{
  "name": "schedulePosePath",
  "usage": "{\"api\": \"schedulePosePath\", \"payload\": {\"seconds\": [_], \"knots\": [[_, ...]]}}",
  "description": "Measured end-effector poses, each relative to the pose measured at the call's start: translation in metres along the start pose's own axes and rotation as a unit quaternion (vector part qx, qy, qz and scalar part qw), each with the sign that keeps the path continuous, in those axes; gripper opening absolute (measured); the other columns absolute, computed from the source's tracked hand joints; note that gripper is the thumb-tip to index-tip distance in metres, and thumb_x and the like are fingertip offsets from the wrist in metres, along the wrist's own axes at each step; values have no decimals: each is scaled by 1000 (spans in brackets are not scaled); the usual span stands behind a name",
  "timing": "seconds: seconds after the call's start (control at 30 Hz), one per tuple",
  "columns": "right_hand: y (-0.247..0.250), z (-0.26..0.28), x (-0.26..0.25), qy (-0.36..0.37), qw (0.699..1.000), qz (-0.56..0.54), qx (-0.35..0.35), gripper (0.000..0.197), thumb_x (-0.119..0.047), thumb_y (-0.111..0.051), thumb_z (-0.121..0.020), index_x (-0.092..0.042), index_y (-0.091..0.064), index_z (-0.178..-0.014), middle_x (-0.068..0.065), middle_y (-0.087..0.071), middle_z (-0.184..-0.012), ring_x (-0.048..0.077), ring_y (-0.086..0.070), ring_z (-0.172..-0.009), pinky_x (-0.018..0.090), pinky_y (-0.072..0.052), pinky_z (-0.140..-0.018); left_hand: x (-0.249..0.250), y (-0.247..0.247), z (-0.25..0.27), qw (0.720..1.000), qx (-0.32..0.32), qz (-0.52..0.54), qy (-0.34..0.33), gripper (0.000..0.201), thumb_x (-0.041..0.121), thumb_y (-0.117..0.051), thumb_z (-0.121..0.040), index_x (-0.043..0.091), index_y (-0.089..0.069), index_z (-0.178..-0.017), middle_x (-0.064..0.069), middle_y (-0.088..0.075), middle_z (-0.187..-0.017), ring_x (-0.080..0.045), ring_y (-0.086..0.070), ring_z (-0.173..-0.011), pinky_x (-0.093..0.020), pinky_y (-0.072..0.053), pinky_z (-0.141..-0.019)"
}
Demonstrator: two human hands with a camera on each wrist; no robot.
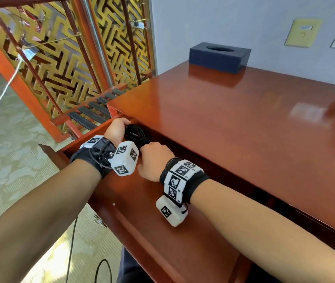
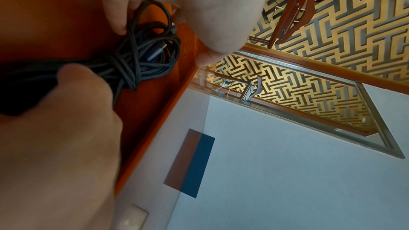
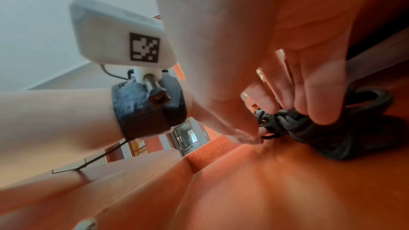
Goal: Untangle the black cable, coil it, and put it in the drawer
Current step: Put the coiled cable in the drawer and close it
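Note:
The black cable (image 1: pixel 136 133) is a coiled, wrapped bundle lying low in the far left corner of the open wooden drawer (image 1: pixel 152 231). My left hand (image 1: pixel 117 129) curls over the bundle's far end. In the left wrist view its fingertips (image 2: pixel 120 24) pinch a loop of the cable (image 2: pixel 137 55) by the drawer wall (image 2: pixel 155 111). My right hand (image 1: pixel 154 158) grips the near end of the bundle. The right wrist view has its fingers (image 3: pixel 321 107) on the cable (image 3: pixel 309 128), just above the drawer floor (image 3: pixel 265 190). A plug end shows inside the coil.
The glossy desk top (image 1: pixel 244 129) overhangs the drawer's back part. A dark tissue box (image 1: pixel 219 57) stands at the desk's far edge by the wall. A gold lattice screen (image 1: pixel 60 58) and carpet lie to the left. Thin black wires (image 1: pixel 72 242) hang below my left arm.

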State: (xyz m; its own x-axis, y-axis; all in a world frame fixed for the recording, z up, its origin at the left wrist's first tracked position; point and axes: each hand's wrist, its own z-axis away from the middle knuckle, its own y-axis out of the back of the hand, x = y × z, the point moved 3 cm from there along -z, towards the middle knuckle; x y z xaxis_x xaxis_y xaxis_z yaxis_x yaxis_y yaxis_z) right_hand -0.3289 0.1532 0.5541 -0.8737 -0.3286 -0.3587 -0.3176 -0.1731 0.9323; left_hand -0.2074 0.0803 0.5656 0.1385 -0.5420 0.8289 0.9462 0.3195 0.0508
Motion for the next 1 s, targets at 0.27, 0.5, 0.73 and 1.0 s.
{"api": "schedulePosePath", "payload": {"seconds": [0.27,0.5,0.73,1.0], "knots": [[-21,-10,16,-49,995,-51,-75,48,-36,-64,-80,-17,-50,-122,13,-49,-125,32,-51,-114,40,-51,-85,5,-21,-17,995,-37,73,-58,13,20,-36,-105,15,-44,-114,-4,-50,-90,-19,-51,-75,-39,-44,-90],[-21,-25,25,-88,989,-113,-25,63,-32,-67,-80,-21,-35,-133,19,-22,-152,42,-22,-141,49,-35,-111,11,-25,-52,965,13,262,-19,38,40,-52,-91,2,-55,-94,-18,-63,-102,-39,-62,-103,-48,-51,-83],[-40,-70,39,-138,977,-158,44,81,-57,-60,-64,-25,-36,-135,8,-52,-138,33,-52,-125,44,-44,-106,3,-35,-63,960,11,280,10,58,64,-50,-83,8,-61,-92,-13,-67,-102,-34,-64,-103,-46,-49,-92],[-56,-93,53,-128,985,-106,55,67,-50,-64,-67,-32,-43,-128,-2,-58,-127,23,-59,-115,33,-47,-96,3,-59,-49,902,-38,426,-59,43,53,-59,-88,11,-62,-94,-6,-68,-93,-22,-63,-80,-30,-49,-79]]}}
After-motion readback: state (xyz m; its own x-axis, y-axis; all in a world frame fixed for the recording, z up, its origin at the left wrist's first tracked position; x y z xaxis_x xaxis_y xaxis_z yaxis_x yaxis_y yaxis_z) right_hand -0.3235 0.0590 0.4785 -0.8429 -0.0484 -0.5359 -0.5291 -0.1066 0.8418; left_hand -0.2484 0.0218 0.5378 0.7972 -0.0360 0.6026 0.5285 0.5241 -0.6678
